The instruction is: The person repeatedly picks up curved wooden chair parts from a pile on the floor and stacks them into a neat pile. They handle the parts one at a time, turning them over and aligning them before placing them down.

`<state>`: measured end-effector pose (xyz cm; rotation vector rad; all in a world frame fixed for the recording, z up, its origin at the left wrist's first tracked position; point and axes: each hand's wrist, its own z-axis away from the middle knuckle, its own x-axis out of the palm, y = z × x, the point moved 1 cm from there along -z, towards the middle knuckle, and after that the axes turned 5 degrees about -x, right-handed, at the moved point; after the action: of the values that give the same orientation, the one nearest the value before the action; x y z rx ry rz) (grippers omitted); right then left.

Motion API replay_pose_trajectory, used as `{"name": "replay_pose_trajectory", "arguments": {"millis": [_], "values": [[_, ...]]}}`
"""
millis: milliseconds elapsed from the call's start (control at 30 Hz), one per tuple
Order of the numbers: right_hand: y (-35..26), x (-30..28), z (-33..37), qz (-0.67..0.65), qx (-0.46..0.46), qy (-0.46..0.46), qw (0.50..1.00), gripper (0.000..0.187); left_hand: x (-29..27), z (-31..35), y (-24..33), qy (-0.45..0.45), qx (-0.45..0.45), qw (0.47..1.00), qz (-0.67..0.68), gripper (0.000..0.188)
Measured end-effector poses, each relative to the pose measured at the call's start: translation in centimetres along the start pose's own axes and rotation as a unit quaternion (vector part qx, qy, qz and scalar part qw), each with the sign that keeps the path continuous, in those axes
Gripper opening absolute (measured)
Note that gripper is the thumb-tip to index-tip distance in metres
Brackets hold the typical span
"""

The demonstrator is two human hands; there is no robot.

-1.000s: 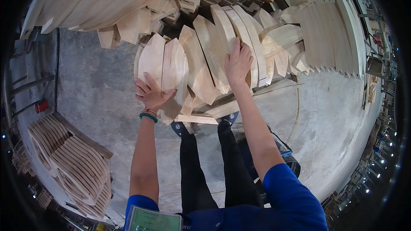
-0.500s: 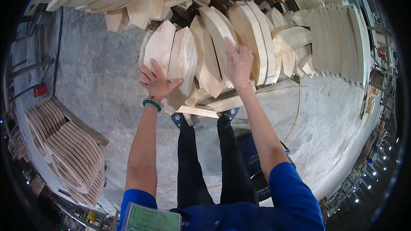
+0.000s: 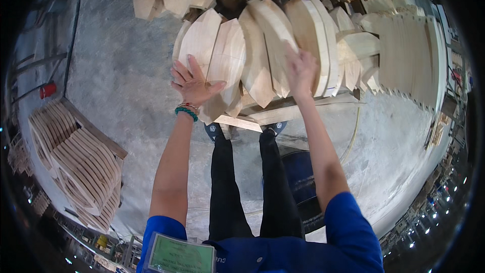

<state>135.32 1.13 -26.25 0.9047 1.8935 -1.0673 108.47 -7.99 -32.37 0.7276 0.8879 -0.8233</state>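
Observation:
My left hand (image 3: 196, 86) lies with its fingers spread on the left end of a row of curved, pale wooden pieces. Its palm covers part of a broad wooden piece (image 3: 200, 40), close beside a narrower, faceted wooden piece (image 3: 230, 48). Farther right, my right hand (image 3: 302, 73) is over a tall curved wooden piece (image 3: 275, 25) and partly hides it. Motion smears its fingers, so I cannot see whether they grip anything. More thick curved pieces (image 3: 308, 30) stand just to the right of that hand.
A wooden bar (image 3: 240, 122) lies in front of the row, by my shoes. Stacked wooden parts (image 3: 409, 55) stand at right, with more piled along the far side. Curved slats (image 3: 83, 156) are stacked at lower left. A dark blue round container (image 3: 298, 177) is beside my right leg.
The row and both hands appear farther right in the picture as the view shifts. My left hand stays spread on the wood; my right hand stays over the same part of the row, blurred.

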Motion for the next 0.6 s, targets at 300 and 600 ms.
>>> {"name": "replay_pose_trajectory", "arguments": {"millis": [300,600], "values": [[-3.3,-7.1,-2.8,-0.442,0.158,-0.271,0.841,0.046,-12.9,4.0,6.2,0.181,0.256,0.949,0.030,0.097],[2.8,-3.9,-3.6,-0.080,0.077,-0.007,0.994,0.067,-11.4,5.0,-1.2,0.038,0.083,0.933,0.347,0.045]]}}
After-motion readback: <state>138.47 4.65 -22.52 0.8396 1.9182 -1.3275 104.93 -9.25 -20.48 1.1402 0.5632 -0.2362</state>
